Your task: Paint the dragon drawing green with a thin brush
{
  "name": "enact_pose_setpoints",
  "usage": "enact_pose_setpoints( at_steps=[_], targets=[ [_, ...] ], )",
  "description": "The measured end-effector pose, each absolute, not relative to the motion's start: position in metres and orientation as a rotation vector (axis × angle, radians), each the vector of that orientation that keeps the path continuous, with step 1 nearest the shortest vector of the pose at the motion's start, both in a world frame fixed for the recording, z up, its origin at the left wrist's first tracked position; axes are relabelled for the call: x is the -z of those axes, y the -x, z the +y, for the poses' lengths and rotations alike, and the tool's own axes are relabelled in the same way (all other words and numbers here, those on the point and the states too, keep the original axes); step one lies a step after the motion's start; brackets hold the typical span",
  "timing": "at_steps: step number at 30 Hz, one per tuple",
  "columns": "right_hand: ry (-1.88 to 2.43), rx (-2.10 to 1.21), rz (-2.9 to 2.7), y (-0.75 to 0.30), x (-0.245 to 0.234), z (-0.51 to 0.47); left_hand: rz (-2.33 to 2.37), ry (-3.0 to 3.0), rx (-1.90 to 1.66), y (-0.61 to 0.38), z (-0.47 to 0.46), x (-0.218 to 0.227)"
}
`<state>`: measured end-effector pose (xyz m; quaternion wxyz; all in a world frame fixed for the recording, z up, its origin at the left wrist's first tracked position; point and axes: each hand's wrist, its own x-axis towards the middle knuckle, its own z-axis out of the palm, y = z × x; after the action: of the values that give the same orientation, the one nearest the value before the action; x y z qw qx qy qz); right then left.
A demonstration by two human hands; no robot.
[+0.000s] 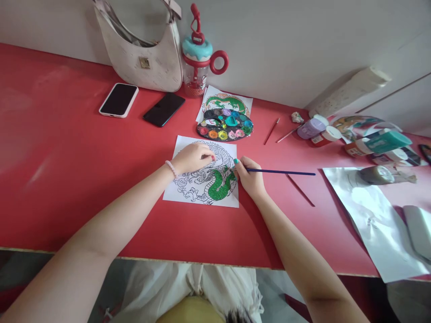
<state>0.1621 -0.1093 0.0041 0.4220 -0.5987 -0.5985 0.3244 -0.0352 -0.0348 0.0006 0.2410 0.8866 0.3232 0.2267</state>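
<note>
A white sheet with a dragon outline [188,190] lies on the red table [67,179]; part of the dragon is painted green [218,184]. My left hand [193,158] rests on the sheet's upper part, fingers curled and pressing the paper down. My right hand [249,177] pinches a thin blue paintbrush [283,172], whose tip meets the green area at the sheet's right side. Just beyond the sheet sits a dark oval palette [225,125] filled with several paint colours.
A coloured dragon print [229,101] lies behind the palette. Two phones [118,99] [164,109], a white handbag [144,49] and a drink bottle [198,58] stand at the back. Spare brushes [271,130], paint jars [311,128] and silver sheets [380,224] fill the right.
</note>
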Motion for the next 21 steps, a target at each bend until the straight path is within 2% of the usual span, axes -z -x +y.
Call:
enact_pose_setpoints(
  at_steps=[21],
  targets=[
    [1.525,-0.764,-1.535,-0.1626,-0.0003,-0.1097,0.888,-2.439,-0.628,0.0355,-0.0346,0.001]
  ],
)
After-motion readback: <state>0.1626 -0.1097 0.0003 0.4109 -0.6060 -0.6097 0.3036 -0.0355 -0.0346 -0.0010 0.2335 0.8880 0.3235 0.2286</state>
